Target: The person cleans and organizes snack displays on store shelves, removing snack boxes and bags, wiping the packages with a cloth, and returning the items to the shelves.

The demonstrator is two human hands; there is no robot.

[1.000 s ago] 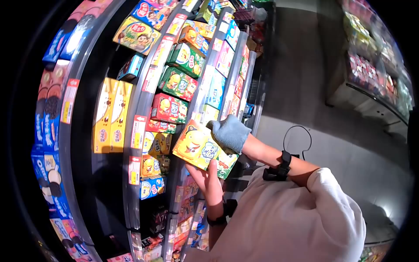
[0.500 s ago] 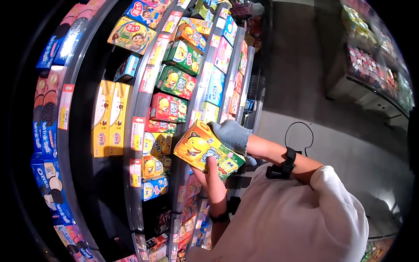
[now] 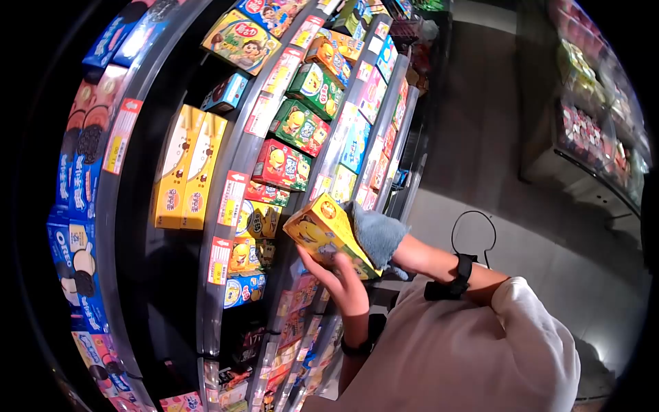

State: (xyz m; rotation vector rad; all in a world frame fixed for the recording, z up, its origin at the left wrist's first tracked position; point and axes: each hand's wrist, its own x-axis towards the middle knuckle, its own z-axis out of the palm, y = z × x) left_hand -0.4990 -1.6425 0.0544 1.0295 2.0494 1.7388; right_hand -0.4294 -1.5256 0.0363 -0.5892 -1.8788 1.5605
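Note:
A yellow snack box [image 3: 322, 230] with cartoon figures is held in front of the shelves, tilted. My left hand [image 3: 347, 292] grips its lower side, thumb and fingers against the cardboard. My right hand [image 3: 401, 248] is closed on a grey-blue cloth [image 3: 377, 233], which lies against the box's upper right side and hides most of the fingers. Close behind the box, similar boxes stand on the shelf: a red box [image 3: 281, 166], a green box [image 3: 300, 128] and a blue box [image 3: 244, 290].
Shelf edges with price tags [image 3: 232, 199] run along the left. Two tall yellow boxes [image 3: 189, 172] and blue Oreo packs [image 3: 77, 264] stand on other shelves. A black cable loop [image 3: 473, 213] lies on the grey floor [image 3: 467, 137]. A display case [image 3: 583, 137] stands at right.
The box has been turned in my hands, so its front faces away more and another side shows. My left thumb has shifted lower. The cloth has slid along the box. The view has tilted slightly.

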